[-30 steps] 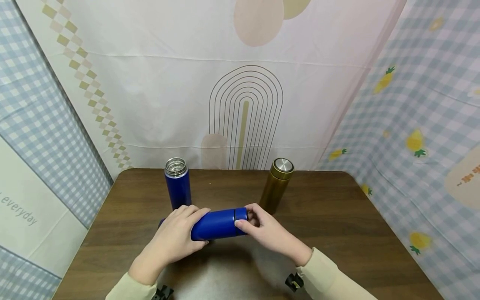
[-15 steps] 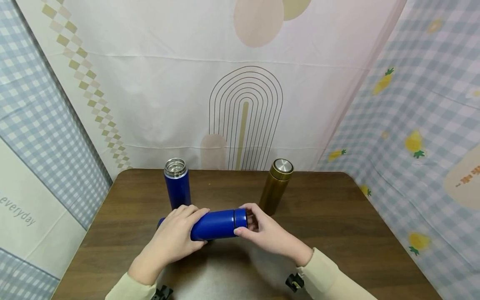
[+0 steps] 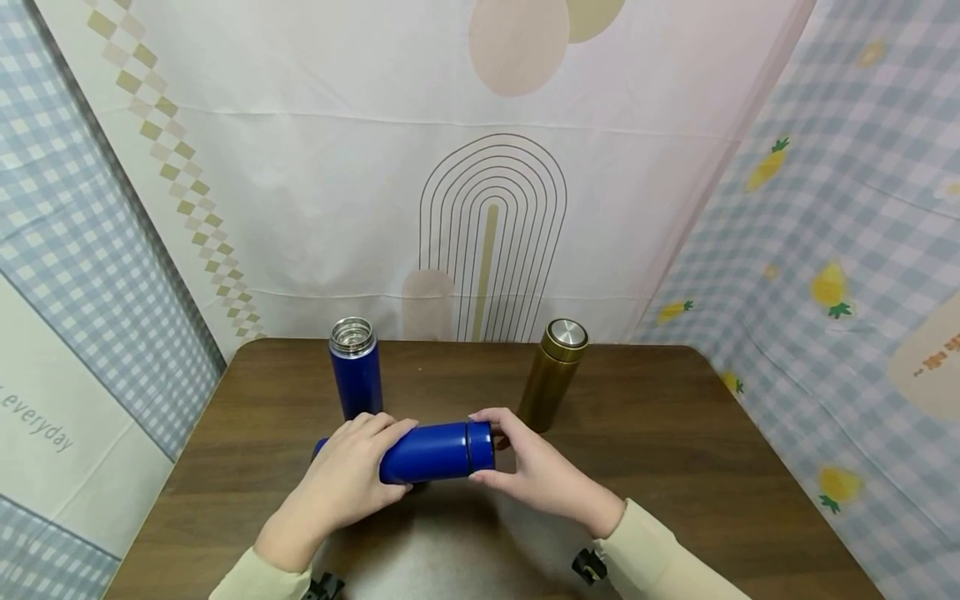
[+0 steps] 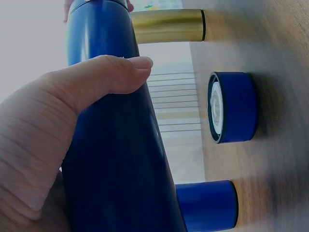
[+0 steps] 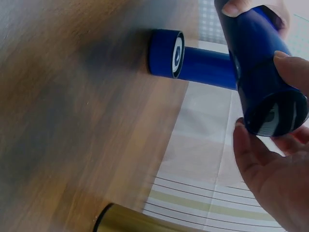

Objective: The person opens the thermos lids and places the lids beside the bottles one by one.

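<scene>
In the head view a blue thermos bottle point(image 3: 427, 452) lies tilted onto its side above the table, gripped round its body by my left hand point(image 3: 348, 475). My right hand point(image 3: 540, 471) is at the bottle's right end, with thumb and fingers on opposite sides of its blue lid point(image 3: 480, 446). A second blue thermos point(image 3: 356, 379) stands upright without a lid, its steel mouth showing. A loose blue lid point(image 4: 234, 107) sits on the table in the left wrist view; in the head view the held bottle and left hand hide it.
A gold thermos point(image 3: 553, 375) with a steel-topped lid stands upright at the back right, close behind the right hand. The brown wooden table point(image 3: 675, 467) ends at a hanging white patterned cloth point(image 3: 337, 208). Blue checked cloths hang at both sides.
The right hand's fingers have shifted round the lid and now spread wider, the forefinger moving to its upper edge. The left hand and the bottle have barely moved.
</scene>
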`<state>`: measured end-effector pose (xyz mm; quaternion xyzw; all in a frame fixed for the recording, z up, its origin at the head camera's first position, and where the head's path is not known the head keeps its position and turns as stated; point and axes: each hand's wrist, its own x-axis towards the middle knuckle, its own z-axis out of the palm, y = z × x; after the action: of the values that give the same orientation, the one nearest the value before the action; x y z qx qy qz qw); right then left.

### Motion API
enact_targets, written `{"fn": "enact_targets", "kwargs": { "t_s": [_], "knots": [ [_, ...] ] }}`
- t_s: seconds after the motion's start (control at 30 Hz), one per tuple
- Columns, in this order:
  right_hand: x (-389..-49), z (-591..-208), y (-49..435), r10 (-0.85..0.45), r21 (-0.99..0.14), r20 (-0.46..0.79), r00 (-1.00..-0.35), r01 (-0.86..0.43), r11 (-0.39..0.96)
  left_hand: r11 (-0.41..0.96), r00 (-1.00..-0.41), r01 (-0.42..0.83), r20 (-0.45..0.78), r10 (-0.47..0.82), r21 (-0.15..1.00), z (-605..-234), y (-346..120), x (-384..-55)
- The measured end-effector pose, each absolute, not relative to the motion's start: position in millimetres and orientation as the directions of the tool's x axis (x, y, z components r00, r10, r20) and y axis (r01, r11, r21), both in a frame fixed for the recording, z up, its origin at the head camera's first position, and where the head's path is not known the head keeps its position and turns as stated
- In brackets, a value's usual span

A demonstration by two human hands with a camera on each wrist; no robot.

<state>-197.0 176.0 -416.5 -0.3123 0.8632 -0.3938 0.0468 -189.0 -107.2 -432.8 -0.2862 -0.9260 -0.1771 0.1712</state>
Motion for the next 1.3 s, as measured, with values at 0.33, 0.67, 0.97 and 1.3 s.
{"fn": "enact_targets", "kwargs": {
  "t_s": [0.33,0.67,0.97,1.3],
  "knots": [
    [-195.0,-421.5,173.9,-0.515,-0.709,0.196,-0.834,-0.483,0.513,0.774,-0.794,0.575,0.407,0.451,0.264,-434.5,-107.6,-185.4],
    [-195.7,-419.5,174.2,-0.448,-0.831,0.033,-0.893,-0.274,0.485,0.752,-0.784,0.595,0.409,0.467,0.284,-434.4,-105.7,-182.2],
    [-195.6,-418.1,173.1,-0.429,-0.821,-0.045,-0.902,-0.211,0.530,0.767,-0.786,0.587,0.408,0.465,0.258,-432.7,-106.1,-181.5],
    [-194.8,-416.3,172.8,-0.432,-0.827,-0.014,-0.902,-0.232,0.512,0.767,-0.788,0.584,0.413,0.457,0.265,-433.4,-106.7,-181.7]
  ]
}}
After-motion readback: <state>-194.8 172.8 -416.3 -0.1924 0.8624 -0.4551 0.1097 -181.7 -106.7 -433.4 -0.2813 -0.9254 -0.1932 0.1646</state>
